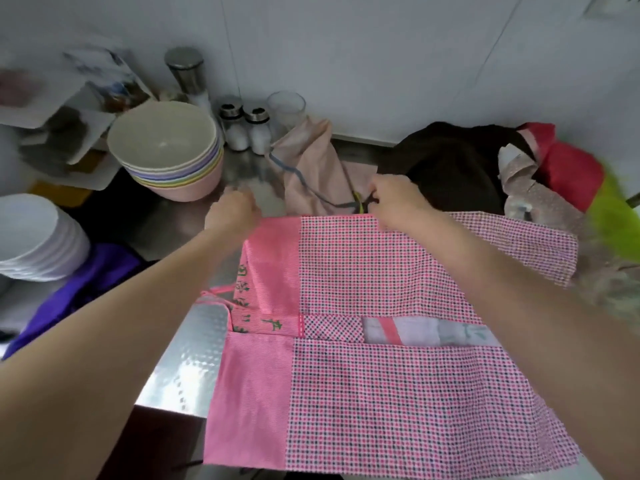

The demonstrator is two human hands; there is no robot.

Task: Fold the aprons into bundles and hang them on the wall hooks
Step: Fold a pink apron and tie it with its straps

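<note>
A pink checked apron [381,393] with a plain pink side panel lies spread over the steel counter [194,344], its lower part hanging past the front edge. My left hand [230,211] grips the far left corner of its top edge. My right hand [391,200] pinches the same edge further right. Behind it lie a pale peach apron [311,168] with a grey strap, a dark brown cloth [450,164], a red one [568,171] and a bright green one [609,216]. No wall hooks show.
A stack of pastel bowls [169,150] stands at the back left, with shakers [246,129] and a glass [286,107] by the wall. White plates [34,237] sit at the left edge above a purple cloth [83,289].
</note>
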